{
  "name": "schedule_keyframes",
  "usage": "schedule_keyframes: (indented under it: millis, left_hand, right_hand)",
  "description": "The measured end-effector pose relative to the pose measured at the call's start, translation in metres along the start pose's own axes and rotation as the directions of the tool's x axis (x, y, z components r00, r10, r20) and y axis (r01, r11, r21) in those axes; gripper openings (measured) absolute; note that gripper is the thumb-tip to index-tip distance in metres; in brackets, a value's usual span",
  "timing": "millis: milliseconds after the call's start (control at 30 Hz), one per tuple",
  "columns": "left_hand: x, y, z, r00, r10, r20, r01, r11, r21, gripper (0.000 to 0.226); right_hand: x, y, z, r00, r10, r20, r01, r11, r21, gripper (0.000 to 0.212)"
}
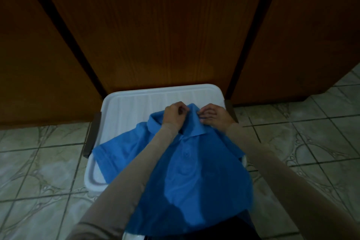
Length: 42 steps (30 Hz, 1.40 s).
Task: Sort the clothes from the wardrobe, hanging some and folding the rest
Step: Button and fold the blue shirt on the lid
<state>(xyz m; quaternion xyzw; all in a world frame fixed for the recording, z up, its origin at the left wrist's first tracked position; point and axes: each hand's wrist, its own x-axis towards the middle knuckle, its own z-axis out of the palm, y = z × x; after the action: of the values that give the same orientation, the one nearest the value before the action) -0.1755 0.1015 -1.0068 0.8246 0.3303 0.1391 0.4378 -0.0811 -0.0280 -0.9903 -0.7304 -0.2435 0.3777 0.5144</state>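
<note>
blue polo shirt (pixel 187 163) collar, pinched between fingers (pixel 183 107)

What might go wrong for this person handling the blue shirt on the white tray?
1. The shirt overhangs the tray toward the person, so it may slide off onto the floor.
2. Both hands, left and right, grip only the collar, so the sleeves may bunch and crease.

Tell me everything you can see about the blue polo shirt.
The bright blue short-sleeved polo shirt looks like soft knit fabric. It lies face up, spread over a white plastic tray, hem hanging past the near edge. It has a collar and a buttoned placket. The left hand and right hand pinch the collar.
</note>
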Motion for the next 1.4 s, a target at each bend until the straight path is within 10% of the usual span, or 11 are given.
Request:
schedule_keyframes:
  millis: [233,433,567,700,867,1000,1133,1400]
  left_hand:
    - [0.005,-0.009,0.005,0.951,-0.158,0.265,0.214,0.957,-0.196,0.028]
    - [0.005,0.001,0.009,0.966,-0.042,0.254,0.112,0.957,-0.268,0.038]
    - [-0.003,-0.015,-0.006,0.992,0.118,0.039,-0.122,0.988,0.1,0.024]
    - [-0.007,-0.036,-0.039,0.996,0.044,-0.08,-0.006,0.905,0.425,0.03]
    - [-0.016,-0.06,-0.072,0.96,-0.223,0.171,0.242,0.965,-0.098,0.05]
    - [-0.029,-0.054,-0.085,0.937,-0.151,0.314,0.11,0.983,0.146,0.06]
    - [-0.041,-0.045,-0.096,0.96,-0.084,0.267,0.077,0.996,0.037,0.045]
    - [-0.064,0.021,-0.129,0.994,0.097,-0.04,-0.104,0.952,-0.287,0.041]
  right_hand:
    - [0.012,0.029,0.022,0.957,-0.274,-0.097,0.206,0.875,-0.438,0.033]
    - [0.016,0.018,0.017,0.984,-0.066,-0.166,0.024,0.969,-0.247,0.062]
    - [0.025,0.013,0.01,0.982,0.065,-0.176,-0.126,0.925,-0.359,0.063]
    - [0.029,0.01,0.013,0.978,0.152,-0.145,-0.181,0.959,-0.217,0.048]
    - [0.023,0.004,0.015,0.979,0.115,-0.166,-0.128,0.989,-0.072,0.047]
    - [0.005,-0.01,0.013,0.983,-0.098,-0.157,0.045,0.948,-0.314,0.036]
    - [-0.016,-0.029,0.007,0.967,-0.213,-0.137,0.06,0.717,-0.695,0.04]
    - [-0.063,-0.076,-0.006,0.855,-0.476,-0.207,0.287,0.765,-0.576,0.034]
